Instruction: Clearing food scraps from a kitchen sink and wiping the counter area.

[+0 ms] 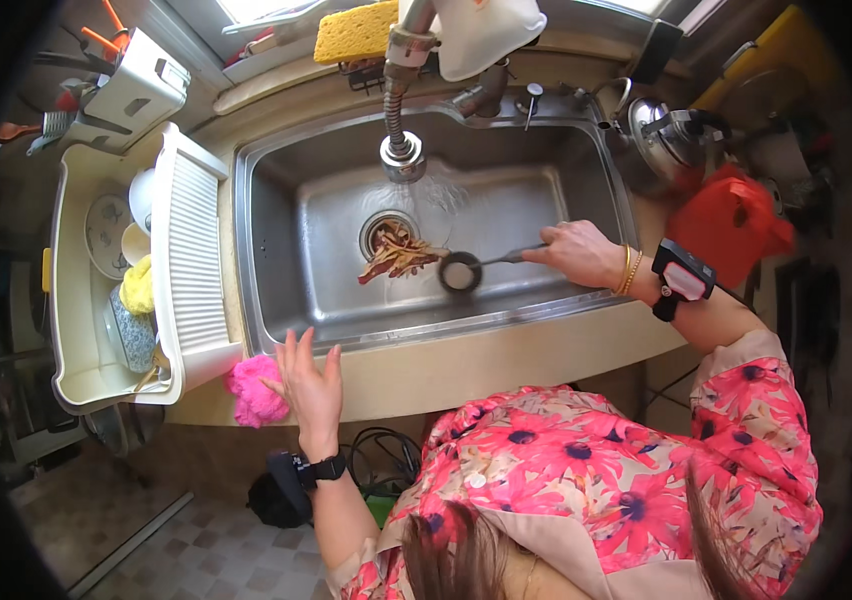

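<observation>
My right hand (583,253) grips the dark handle of a round-headed scrub brush (460,272). The brush head is low in the stainless steel sink (516,206), just right of a heap of reddish-yellow peelings (399,251). Those peelings lie over and in front of the drain (381,219), partly covering it. Above them a flexible faucet head (402,157) points down, with water running on the basin floor. My left hand (311,382) has its fingers spread at the sink's front left corner. Beside it, a pink fluffy cloth (257,391) lies on the counter edge; I cannot tell whether they touch.
On the left stands a cream dish rack (197,247) holding bowls, a plate and a yellow cloth (138,285). A metal kettle (655,142) and a red plastic bag (730,217) occupy the right. Behind the sink is a yellow sponge (354,31).
</observation>
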`<state>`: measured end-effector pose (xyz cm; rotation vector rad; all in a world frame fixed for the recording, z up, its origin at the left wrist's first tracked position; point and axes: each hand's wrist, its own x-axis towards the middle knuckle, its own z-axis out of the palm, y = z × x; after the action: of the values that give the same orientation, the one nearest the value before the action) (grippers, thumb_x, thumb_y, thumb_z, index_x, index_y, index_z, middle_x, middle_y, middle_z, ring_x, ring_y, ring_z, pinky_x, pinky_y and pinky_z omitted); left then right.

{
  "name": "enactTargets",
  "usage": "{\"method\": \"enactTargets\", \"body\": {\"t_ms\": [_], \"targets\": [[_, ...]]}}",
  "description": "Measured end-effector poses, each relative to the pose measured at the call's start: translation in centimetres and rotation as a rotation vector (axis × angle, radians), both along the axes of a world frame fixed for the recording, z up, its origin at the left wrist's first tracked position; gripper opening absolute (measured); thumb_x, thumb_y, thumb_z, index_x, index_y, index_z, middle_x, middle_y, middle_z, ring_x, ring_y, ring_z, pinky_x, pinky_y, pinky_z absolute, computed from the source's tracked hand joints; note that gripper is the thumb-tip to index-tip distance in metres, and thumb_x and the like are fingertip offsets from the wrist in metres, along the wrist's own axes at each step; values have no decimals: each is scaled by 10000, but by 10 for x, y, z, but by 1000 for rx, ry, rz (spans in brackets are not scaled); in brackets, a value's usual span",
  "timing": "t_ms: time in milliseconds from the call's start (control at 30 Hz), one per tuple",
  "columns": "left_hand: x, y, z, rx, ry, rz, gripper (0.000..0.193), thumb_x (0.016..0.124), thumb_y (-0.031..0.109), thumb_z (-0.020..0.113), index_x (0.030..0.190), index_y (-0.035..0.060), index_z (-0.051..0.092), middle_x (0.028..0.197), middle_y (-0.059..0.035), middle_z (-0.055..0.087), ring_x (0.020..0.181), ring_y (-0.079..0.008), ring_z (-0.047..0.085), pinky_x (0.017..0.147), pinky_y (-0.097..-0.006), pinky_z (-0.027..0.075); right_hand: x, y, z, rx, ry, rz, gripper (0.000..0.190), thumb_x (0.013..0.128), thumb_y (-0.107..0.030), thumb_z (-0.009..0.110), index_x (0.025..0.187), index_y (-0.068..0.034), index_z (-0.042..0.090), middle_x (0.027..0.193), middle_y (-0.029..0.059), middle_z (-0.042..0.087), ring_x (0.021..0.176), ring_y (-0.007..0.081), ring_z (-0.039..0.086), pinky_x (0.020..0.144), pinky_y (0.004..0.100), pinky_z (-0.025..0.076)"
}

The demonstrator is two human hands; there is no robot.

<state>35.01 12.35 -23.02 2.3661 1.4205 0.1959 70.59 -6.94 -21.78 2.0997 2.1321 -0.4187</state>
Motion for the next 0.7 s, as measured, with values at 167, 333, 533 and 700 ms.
{"method": "enactTargets", "body": {"t_ms": [167, 333, 533, 700], "targets": [[53, 2, 12, 61, -89, -151, 394, 797, 281, 615, 1147, 110, 553, 1281, -143, 457, 1256, -338, 329, 989, -652, 43, -5, -13, -34, -156, 37, -178, 369, 761, -101, 525, 1101, -224, 600, 834, 116, 601, 774, 294, 612, 638, 392, 498], [86, 3, 18, 86, -70, -240, 376, 798, 296, 613, 1126, 120, 569, 1247, -128, 490, 1238, -329, 359, 984, -659, 46, -29, 1, -43, -62, 282, -317, 355, 766, -96, 550, 1109, -175, 596, 835, 157, 619, 810, 325, 606, 691, 414, 486], [84, 0, 9, 17, 0, -240, 379, 795, 315, 615, 1117, 119, 576, 1238, -125, 500, 1229, -328, 372, 983, -662, 43, 23, -7, 18, -3, 587, -339, 285, 781, -116, 567, 1055, -60, 617, 901, 184, 628, 811, 342, 604, 738, 380, 477], [80, 5, 2, -15, 36, -209, 388, 791, 322, 621, 1117, 116, 576, 1233, -124, 505, 1227, -323, 375, 983, -661, 44, 25, -4, 6, -105, 709, -271, 293, 771, -93, 561, 1056, -51, 615, 914, 179, 629, 838, 339, 599, 749, 371, 475]]}}
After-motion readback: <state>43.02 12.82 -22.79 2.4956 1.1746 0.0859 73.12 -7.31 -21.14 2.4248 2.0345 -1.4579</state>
